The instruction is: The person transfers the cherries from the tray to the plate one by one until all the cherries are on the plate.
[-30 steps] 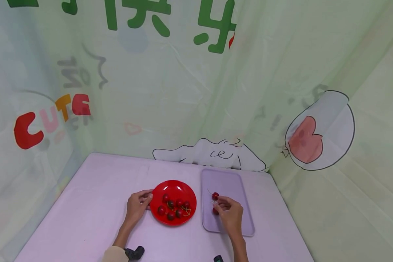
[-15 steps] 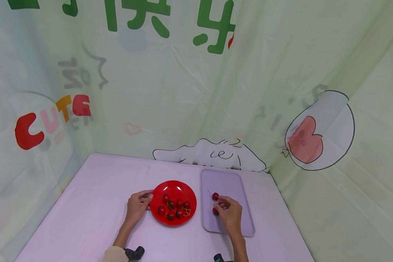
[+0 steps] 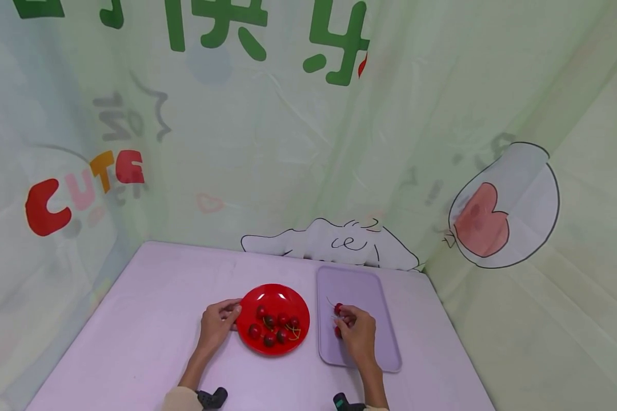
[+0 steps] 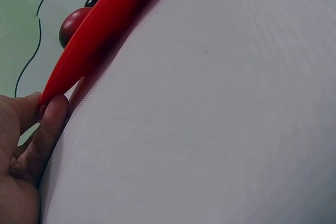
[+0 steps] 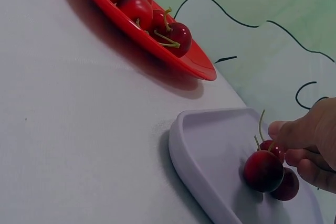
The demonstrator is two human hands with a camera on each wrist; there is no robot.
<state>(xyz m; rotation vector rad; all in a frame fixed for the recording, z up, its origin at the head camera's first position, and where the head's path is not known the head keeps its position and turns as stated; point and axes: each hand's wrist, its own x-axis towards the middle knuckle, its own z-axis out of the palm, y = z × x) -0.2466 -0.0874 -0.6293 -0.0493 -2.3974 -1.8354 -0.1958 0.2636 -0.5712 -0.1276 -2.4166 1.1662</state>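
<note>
A round red plate [image 3: 256, 345] holding several dark red cherries lies on the table. My left hand [image 3: 216, 324] grips its left rim, thumb on top and fingers underneath, as the left wrist view shows. To the right, over a lilac tray [image 3: 352, 285], my right hand [image 3: 361, 334] pinches at a cherry with thumb and fingertips. In the right wrist view a large cherry [image 5: 263, 171] is nearest, with a darker cherry [image 5: 287, 186] beside it and another cherry [image 5: 274, 150] behind, partly covered by the hand. Thin stems rise right at the thumb tip.
The plate and the tray stand side by side on the pale table [image 3: 149, 319], a narrow gap between them. A printed curtain [image 3: 267, 142] hangs behind and along both sides. Black straps with devices [image 3: 213, 398] sit on the wrists.
My right hand has shifted slightly left over the cherries on the tray, its fingers drawing in around them. The left hand stays on the plate's rim, and the plate has not moved.
</note>
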